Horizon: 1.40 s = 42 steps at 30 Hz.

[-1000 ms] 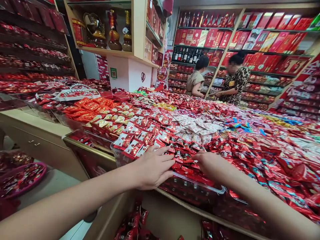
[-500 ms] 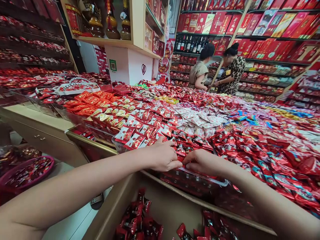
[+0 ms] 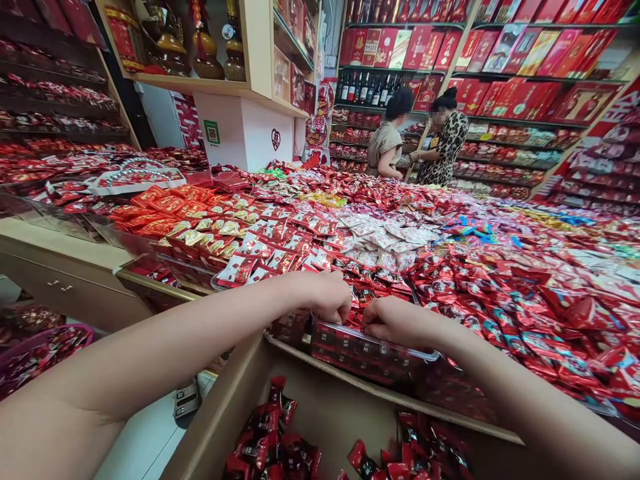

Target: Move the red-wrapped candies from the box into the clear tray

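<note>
My left hand (image 3: 330, 297) is closed, its fingers curled down at the front of a clear plastic bin (image 3: 365, 345). Close beside it, my right hand (image 3: 395, 321) is bent over the bin's front rim, with its fingers curled inward too. Small dark-red wrapped candies (image 3: 367, 292) lie in the bin under and behind both hands. The fingertips are hidden, so what they pinch cannot be made out. Below my forearms stands an open cardboard box (image 3: 325, 393) with loose red wrapped candies (image 3: 270, 433) at its bottom.
Heaps of wrapped sweets cover the counter, among them white packets (image 3: 380, 233) and orange-red packets (image 3: 163, 203). A pink basket (image 3: 90, 330) of sweets stands low at left. Two people (image 3: 387, 143) stand across the counter before shelves of red boxes (image 3: 420, 50).
My left hand has curled its fingers more and drawn slightly away from the right. More of the bin's front wall shows. The whole view has shifted a little.
</note>
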Motion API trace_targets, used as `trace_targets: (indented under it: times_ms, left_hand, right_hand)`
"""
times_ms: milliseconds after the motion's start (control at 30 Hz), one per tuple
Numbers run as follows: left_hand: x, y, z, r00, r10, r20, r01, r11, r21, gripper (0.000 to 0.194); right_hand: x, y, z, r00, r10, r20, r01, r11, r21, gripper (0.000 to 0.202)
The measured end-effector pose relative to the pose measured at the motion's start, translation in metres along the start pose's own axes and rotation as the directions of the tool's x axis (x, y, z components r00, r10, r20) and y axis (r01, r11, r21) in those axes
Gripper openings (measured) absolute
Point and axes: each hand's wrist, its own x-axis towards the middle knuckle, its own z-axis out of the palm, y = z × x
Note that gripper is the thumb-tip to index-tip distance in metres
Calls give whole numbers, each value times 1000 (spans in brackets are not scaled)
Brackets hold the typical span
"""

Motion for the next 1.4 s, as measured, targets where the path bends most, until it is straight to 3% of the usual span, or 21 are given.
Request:
trace_targets:
  times_ms: [267,700,900,1100,1267,1400]
  left_hand:
    - [4,-2,-4,988,90,126,-69,984,-162,15]
    - [3,-6,-9,988,69,136,-13,926,-377,6]
    - [5,0,-8,984,63,165,-2,940,-342,5]
    - [7,8,-11,981,-15,195,69,958,-277,5]
    - [9,1,-10,971,53,235,24,949,-314,10]
    - [8,-1,-6,985,34,172,10,968,-250,8]
  right_hand:
    - [2,4,4,1000,-12,1,12,1000,-5,21]
    - [3,7,7,999,-25,-48,19,994,-111,18]
    - [6,9,12,998,-21,-66,11,990,-142,21]
    - [7,9,12,998,-5,-68,-4,992,-123,24]
    - [7,4,10,999,4,-47,-9,993,-121,22]
    - [7,1,8,999,18,-33,-22,991,-129,24]
